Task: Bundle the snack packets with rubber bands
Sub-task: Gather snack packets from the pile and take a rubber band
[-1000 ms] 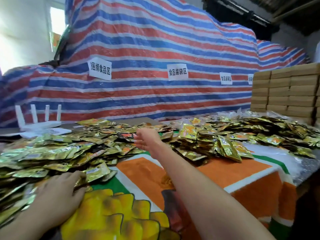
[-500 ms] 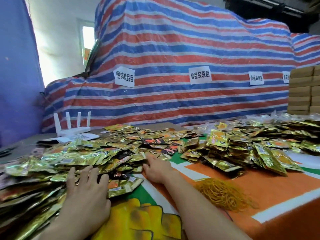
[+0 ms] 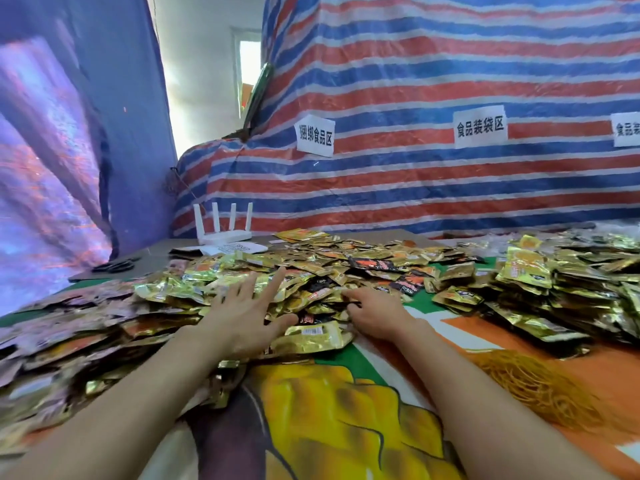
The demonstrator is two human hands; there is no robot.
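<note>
Since half second ago: left hand (image 3: 247,318) shifted forward onto heap, nearer right hand (image 3: 375,315). Cloth-covered counter (image 3: 346,427). Loose snack packets (image 3: 311,268) in wide heap under both hands; second heap (image 3: 554,282) further right, banded or not unclear. Orange rubber bands (image 3: 533,386) in tangle beside right forearm, untouched. Now left hand flat, fingers spread, pressing packets; right hand fingers bent into heap edge, grip unclear. Likely gathering stage; banding ahead.

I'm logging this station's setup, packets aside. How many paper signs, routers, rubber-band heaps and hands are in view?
White paper signs on the red-and-blue striped tarp: 3 (rightmost cut off)
White plastic router with upright antennas: 1
Heap of yellow-orange rubber bands: 1
Bare hands: 2 (left hand, right hand)
Total: 7
</note>
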